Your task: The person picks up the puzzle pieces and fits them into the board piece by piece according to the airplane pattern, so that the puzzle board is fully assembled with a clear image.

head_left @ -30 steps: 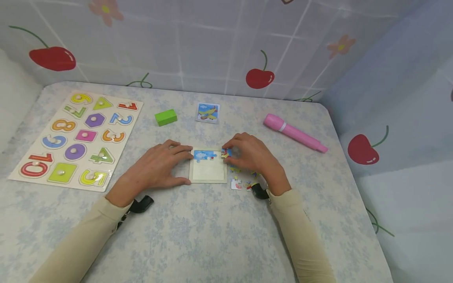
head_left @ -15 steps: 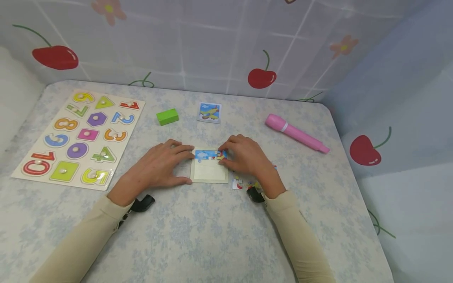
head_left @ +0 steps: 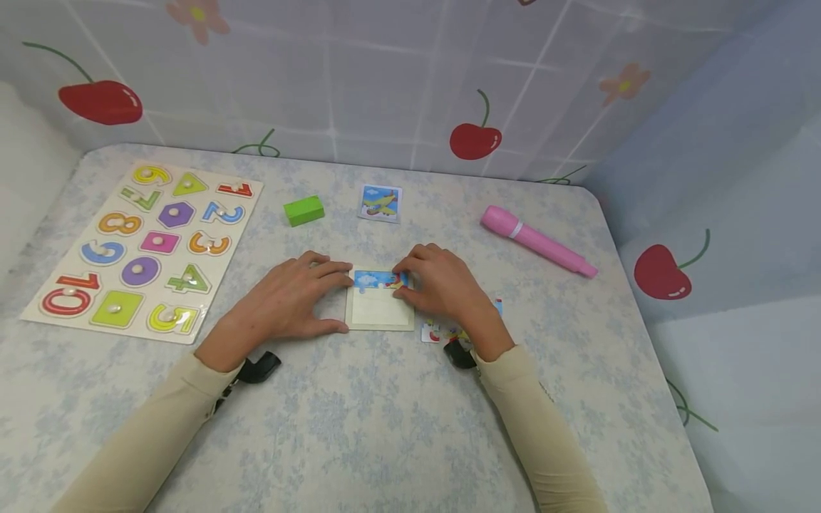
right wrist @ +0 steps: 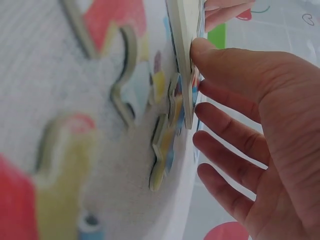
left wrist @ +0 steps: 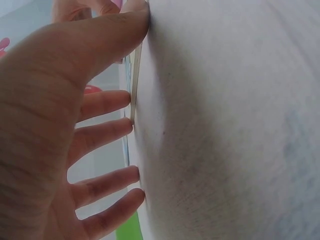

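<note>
A small square puzzle tray lies mid-table, with a row of blue-sky puzzle pieces along its top. My left hand rests at the tray's left side. Its straight, spread fingers touch the edge. At the tray's upper right corner my right hand pinches a red, yellow and blue puzzle piece between thumb and forefinger, and that piece lies against the sky row. In the right wrist view the other fingers hang beside it. Loose puzzle pieces lie right of the tray, partly hidden under the right hand.
A picture card of a plane lies behind the tray, beside a green block. On the left is a number-and-shape peg board. A pink microphone-shaped toy lies at right. A curtain with cherries borders the table's back.
My right hand has moved left, bringing the puzzle piece from the tray's right rim into the top row beside the sky pieces. The left hand has stayed at the tray's left edge.
</note>
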Tool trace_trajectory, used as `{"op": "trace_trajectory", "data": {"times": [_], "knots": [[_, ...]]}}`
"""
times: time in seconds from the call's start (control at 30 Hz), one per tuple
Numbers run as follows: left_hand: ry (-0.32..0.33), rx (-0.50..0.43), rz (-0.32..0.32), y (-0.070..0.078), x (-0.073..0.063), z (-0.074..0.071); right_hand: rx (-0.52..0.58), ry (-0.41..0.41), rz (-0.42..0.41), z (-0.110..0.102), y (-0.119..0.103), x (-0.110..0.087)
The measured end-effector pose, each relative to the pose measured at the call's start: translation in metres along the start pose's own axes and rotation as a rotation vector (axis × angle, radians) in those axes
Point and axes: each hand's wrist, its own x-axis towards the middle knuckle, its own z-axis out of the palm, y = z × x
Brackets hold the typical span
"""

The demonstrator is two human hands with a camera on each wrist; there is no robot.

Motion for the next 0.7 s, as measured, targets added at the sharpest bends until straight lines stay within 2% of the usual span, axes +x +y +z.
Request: {"op": "trace_trajectory", "data": {"times": [0.7], "knots": [[-0.015,-0.002,-0.011,0.0005,0.0009,-0.0006,0.084,-0.031,-0.044,-0.0025,0.0047,-0.0001]]}}
